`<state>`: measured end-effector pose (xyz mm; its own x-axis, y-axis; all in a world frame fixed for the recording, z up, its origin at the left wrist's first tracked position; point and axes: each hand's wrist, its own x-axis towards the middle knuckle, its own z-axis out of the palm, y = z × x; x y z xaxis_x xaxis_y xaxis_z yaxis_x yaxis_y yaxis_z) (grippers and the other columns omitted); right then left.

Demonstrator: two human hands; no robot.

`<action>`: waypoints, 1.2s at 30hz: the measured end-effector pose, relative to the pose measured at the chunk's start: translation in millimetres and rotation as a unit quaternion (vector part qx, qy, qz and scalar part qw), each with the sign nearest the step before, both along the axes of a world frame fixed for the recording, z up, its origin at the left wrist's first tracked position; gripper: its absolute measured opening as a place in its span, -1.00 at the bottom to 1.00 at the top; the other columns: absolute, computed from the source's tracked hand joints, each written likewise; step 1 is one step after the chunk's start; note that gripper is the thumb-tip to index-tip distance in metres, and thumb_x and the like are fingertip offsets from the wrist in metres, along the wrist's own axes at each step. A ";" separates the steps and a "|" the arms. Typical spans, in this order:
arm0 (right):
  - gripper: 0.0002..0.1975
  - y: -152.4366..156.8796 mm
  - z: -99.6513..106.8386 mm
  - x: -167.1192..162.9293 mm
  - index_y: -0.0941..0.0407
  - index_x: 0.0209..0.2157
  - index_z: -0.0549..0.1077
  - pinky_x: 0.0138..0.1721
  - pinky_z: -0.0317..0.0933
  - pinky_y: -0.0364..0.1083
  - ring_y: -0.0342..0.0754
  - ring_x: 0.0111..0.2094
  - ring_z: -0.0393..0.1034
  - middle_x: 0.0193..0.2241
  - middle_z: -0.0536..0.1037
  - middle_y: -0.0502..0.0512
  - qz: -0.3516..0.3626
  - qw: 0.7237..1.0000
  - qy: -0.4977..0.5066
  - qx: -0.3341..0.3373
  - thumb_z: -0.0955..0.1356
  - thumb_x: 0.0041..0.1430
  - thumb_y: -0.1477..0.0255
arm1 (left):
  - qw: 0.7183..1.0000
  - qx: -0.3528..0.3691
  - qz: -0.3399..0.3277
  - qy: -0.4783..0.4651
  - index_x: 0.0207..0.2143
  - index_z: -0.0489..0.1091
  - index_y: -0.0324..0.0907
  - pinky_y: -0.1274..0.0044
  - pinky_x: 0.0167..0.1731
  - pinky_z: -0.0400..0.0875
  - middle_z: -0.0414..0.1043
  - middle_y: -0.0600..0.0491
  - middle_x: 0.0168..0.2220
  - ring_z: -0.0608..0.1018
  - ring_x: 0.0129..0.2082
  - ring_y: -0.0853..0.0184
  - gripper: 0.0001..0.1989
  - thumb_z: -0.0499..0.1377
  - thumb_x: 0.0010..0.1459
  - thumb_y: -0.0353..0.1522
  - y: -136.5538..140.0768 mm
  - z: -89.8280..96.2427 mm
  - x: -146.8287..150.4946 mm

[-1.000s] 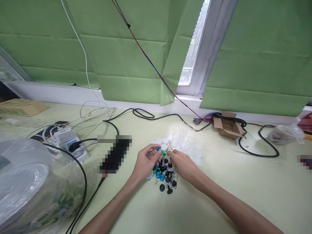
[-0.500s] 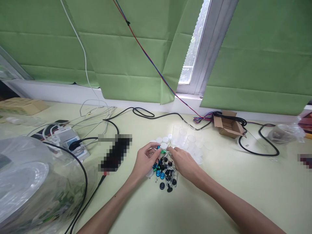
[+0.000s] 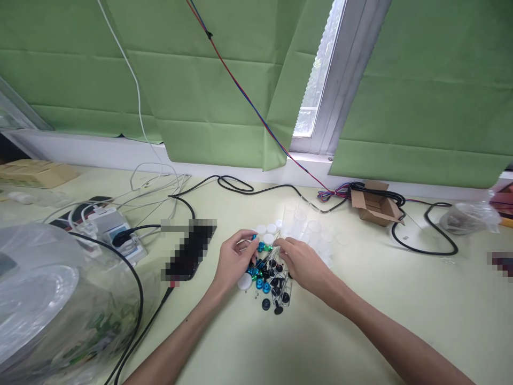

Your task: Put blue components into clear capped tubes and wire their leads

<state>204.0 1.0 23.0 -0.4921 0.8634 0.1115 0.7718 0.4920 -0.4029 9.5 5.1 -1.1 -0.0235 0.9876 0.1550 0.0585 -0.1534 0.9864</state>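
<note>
My left hand (image 3: 235, 256) is at the left of a small pile, its thumb and fingers closed on a small shiny blue part (image 3: 254, 237). Across the pile, my right hand (image 3: 301, 261) has its fingers bent down at the upper right edge; whatever they pinch is hidden. A green part (image 3: 267, 248) lies between the hands. Below it are blue round parts (image 3: 259, 284), black knob-like pieces (image 3: 266, 304) and bent metal wire pieces. White round lids (image 3: 268, 239) lie behind the pile, and another white lid (image 3: 245, 282) is beside my left wrist.
Clear plastic containers (image 3: 313, 230) stand behind my right hand. An opened cardboard box (image 3: 374, 207) and black cables are at the back right. A power strip (image 3: 125, 238), a pixelated dark device (image 3: 192, 251) and a large clear plastic bag (image 3: 100, 321) occupy the left.
My left hand has shifted slightly left and up with the blue part, uncovering more of the white lid by its wrist. My right hand has moved slightly, staying at the pile's edge.
</note>
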 end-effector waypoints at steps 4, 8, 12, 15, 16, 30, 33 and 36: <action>-0.70 -1.1 5.6 1.2 0.07 -0.03 0.40 -0.34 0.12 -0.14 -0.03 -0.31 0.41 -0.28 0.48 0.13 0.001 1.000 0.018 0.013 0.22 0.31 0.65 | 1.000 -0.001 0.001 0.000 -0.22 0.45 -0.18 0.54 -0.56 0.37 0.39 0.14 -0.58 0.43 -0.61 0.39 -0.76 0.28 0.13 -0.22 -0.2 0.4 0.0; -0.72 -0.7 10.7 2.4 0.08 -0.05 0.42 -0.32 0.17 -0.13 -0.02 -0.29 0.43 -0.27 0.50 0.14 -0.004 0.999 0.033 0.022 0.21 0.33 0.64 | 1.000 -0.002 0.009 -0.002 -0.23 0.45 -0.19 0.54 -0.55 0.37 0.38 0.14 -0.60 0.43 -0.61 0.39 -0.76 0.28 0.13 -0.22 -2.3 3.8 0.8; -0.74 -0.5 14.3 2.9 0.12 -0.08 0.43 -0.27 0.23 -0.08 0.01 -0.26 0.43 -0.25 0.51 0.16 -0.009 0.997 0.065 0.035 0.20 0.33 0.63 | 0.999 -0.002 0.037 -0.023 -0.26 0.44 -0.20 0.55 -0.56 0.36 0.36 0.15 -0.60 0.43 -0.61 0.39 -0.75 0.30 0.10 -0.22 -2.4 6.7 0.4; -0.76 -1.5 16.4 3.3 0.13 -0.10 0.44 -0.24 0.26 -0.06 0.00 -0.25 0.44 -0.23 0.52 0.17 -0.007 0.992 0.114 0.055 0.20 0.33 0.61 | 0.997 -0.010 0.061 -0.037 -0.26 0.45 -0.20 0.55 -0.57 0.35 0.38 0.14 -0.58 0.43 -0.62 0.40 -0.74 0.31 0.08 -0.21 -1.5 7.1 -0.6; -0.76 -2.0 17.2 3.4 0.13 -0.09 0.44 -0.24 0.27 -0.07 -0.01 -0.26 0.44 -0.23 0.52 0.16 -0.007 0.989 0.131 0.064 0.20 0.34 0.60 | 0.997 -0.014 0.067 -0.039 -0.26 0.45 -0.20 0.55 -0.57 0.34 0.38 0.14 -0.58 0.43 -0.63 0.40 -0.73 0.31 0.08 -0.21 -1.3 7.1 -0.9; -0.80 -1.1 14.8 -0.7 0.14 -0.18 0.49 -0.38 0.25 -0.12 -0.14 -0.49 0.32 -0.26 0.55 0.12 -0.027 0.968 0.240 0.063 0.23 0.31 0.53 | 1.000 -0.009 0.017 -0.001 -0.25 0.45 -0.18 0.54 -0.56 0.36 0.35 0.15 -0.60 0.42 -0.62 0.39 -0.75 0.29 0.10 -0.21 -4.2 9.7 3.1; -0.83 -2.7 15.0 -2.8 0.13 -0.21 0.49 -0.46 0.21 -0.13 -0.17 -0.55 0.24 -0.32 0.54 0.08 -0.057 0.956 0.284 0.046 0.26 0.30 0.48 | 1.000 -0.010 -0.005 0.013 -0.23 0.46 -0.18 0.54 -0.58 0.35 0.38 0.13 -0.56 0.41 -0.63 0.41 -0.74 0.29 0.10 -0.21 -5.9 9.2 3.8; -0.85 -6.0 17.8 -4.7 0.11 -0.21 0.48 -0.52 0.17 -0.13 -0.16 -0.58 0.22 -0.44 0.49 0.03 -0.089 0.932 0.351 0.013 0.29 0.30 0.39 | 0.999 -0.019 -0.012 0.029 -0.22 0.47 -0.19 0.55 -0.61 0.33 0.40 0.12 -0.51 0.40 -0.66 0.44 -0.73 0.29 0.09 -0.20 -7.9 10.1 5.2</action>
